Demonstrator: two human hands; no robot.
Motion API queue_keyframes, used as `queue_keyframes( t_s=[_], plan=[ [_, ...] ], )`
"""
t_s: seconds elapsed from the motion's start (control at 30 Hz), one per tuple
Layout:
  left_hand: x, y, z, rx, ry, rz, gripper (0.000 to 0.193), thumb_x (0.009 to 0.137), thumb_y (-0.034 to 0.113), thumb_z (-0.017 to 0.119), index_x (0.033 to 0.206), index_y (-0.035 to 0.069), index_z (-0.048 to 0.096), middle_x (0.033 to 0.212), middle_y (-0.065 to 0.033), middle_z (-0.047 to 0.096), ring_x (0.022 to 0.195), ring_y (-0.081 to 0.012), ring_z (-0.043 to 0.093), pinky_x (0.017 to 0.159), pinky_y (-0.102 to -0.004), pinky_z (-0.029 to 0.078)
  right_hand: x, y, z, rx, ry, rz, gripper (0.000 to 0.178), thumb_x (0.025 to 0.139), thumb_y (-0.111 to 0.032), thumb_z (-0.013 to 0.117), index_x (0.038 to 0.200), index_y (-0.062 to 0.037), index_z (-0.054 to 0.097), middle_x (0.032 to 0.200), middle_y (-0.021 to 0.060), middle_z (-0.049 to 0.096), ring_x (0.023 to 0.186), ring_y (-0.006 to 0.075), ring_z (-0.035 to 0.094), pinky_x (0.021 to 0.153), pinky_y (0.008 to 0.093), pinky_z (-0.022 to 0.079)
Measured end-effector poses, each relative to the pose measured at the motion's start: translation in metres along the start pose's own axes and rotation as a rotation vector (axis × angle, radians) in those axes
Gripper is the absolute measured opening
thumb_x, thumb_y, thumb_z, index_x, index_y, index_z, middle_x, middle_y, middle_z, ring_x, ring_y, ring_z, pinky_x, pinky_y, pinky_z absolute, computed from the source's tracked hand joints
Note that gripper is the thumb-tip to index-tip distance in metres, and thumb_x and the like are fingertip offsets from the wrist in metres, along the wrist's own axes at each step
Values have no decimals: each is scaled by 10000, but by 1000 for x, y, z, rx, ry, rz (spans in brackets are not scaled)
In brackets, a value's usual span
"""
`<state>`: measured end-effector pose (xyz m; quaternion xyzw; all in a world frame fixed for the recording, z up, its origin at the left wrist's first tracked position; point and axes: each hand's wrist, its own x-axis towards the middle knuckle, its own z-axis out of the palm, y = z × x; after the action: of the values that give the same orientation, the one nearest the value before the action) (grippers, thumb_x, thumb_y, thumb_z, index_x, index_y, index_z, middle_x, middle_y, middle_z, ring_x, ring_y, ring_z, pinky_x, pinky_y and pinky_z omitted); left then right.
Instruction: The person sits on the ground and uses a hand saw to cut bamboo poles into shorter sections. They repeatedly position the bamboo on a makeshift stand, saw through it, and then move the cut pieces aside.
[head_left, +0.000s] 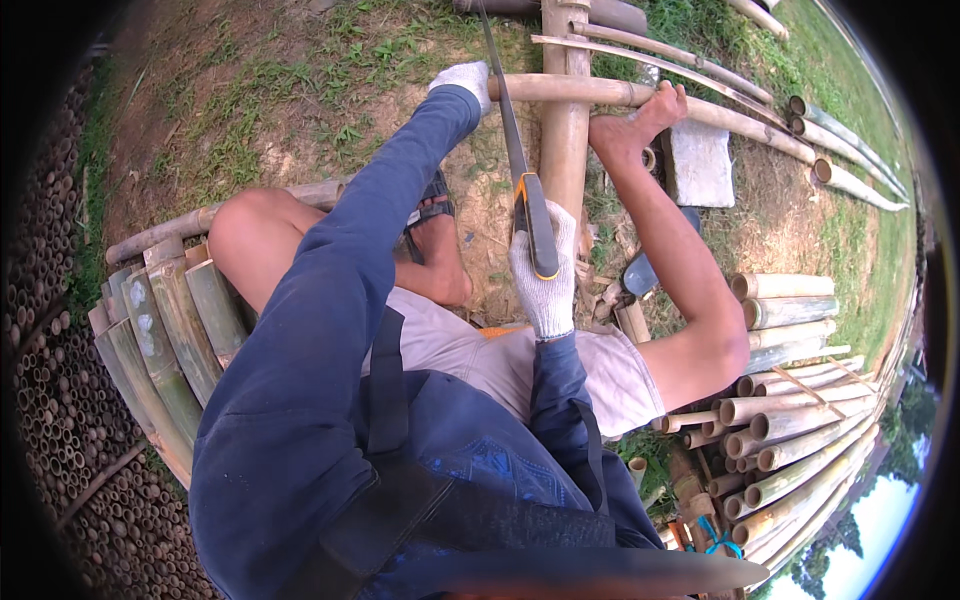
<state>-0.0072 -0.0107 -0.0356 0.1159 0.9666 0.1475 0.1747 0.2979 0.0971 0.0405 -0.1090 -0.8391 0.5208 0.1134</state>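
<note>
My right hand [545, 280], in a white knit glove, is wrapped round the black and orange handle of a handsaw [537, 225]. Its long narrow blade points away from me and crosses a bamboo pole [580, 90] near the pole's left end. Just left of the blade, my left hand [463, 80], also gloved, grips that end; its fingers are partly hidden. The pole lies crosswise over a thicker bamboo post [565, 150]. My bare right foot [655, 112] rests on the pole, right of the post.
A pale stone block [698, 165] sits below the pole at right. Bamboo poles [800, 405] are stacked at my right, with more lying beyond. On the left are a split-bamboo seat [165, 320] and a large pile of cut bamboo [60, 400]. My sandalled left foot [435, 235] is on the dirt.
</note>
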Motion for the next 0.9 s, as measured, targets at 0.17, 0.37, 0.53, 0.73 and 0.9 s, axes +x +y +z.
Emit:
queue_keyframes(
  t_s=[0.17,0.37,0.53,0.73,0.9],
  plan=[
    [-3,1,2,47,-21,21,387,899,248,767,1247,102,684,1236,-210,744,1190,-390,715,1014,-498,572,-120,-24,-50,-149,-40,157,493,954,-6,682,1408,-15,490,1313,189,604,1140,299,670,998,396,542],
    [-2,1,7,47,56,14,366,903,246,770,1228,105,680,1205,-210,752,1181,-393,718,1005,-501,575,-85,-51,-52,-201,-14,-4,489,968,-9,659,1433,-25,509,1289,162,611,1199,282,633,1023,376,507],
    [0,0,5,55,43,-14,409,871,275,805,1238,128,699,1208,-187,755,1164,-393,723,996,-497,586,4,-3,-12,11,-43,12,513,923,10,683,1403,-5,505,1277,185,602,1185,331,641,1037,396,503],
    [7,0,8,118,-11,29,427,914,304,773,1289,111,706,1279,-198,741,1230,-375,704,1034,-484,568,-107,-37,-56,-52,-60,200,541,913,32,704,1411,-21,502,1286,189,627,1168,312,679,1000,411,541],
    [6,-1,13,112,-13,13,444,906,309,785,1287,96,698,1266,-214,741,1220,-377,709,1029,-487,568,-128,-81,-76,-39,-58,340,521,928,37,699,1410,-30,514,1276,183,647,1142,298,688,997,405,542]
  ],
)
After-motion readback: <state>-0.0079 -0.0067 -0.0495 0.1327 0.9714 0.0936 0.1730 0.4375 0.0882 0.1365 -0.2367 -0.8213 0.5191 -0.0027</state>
